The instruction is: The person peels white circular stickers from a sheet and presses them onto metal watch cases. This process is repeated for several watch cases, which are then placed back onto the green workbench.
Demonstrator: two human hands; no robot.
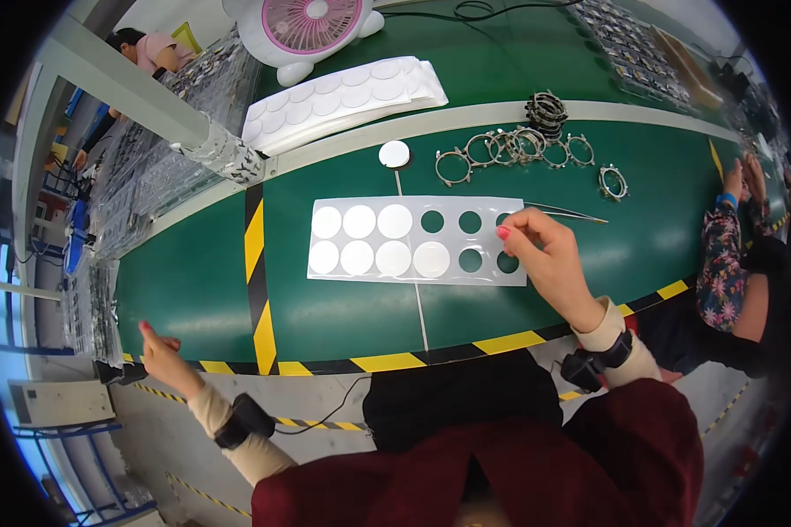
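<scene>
A backing sheet of round white stickers (376, 239) lies flat on the green mat. White discs fill its left part, and green circles show through where discs are gone on the right. My right hand (545, 259) is over the sheet's right end, thumb and finger pinched together; anything between them is too small to make out. Well to the left, my left hand (165, 358) hovers by the table's front edge, apart from the sheet, fingers partly stretched and no object visible in it. Tweezers (571, 213) lie beside the sheet. A round white-topped piece (395, 155) sits behind it.
Several metal watch-case rings (518, 146) lie behind the sheet, with a dark stack (547, 114) of rings beside them. More sticker sheets (343, 97) and a pink-and-white fan (312, 22) are at the back. Another person's arm (725, 255) rests at the right.
</scene>
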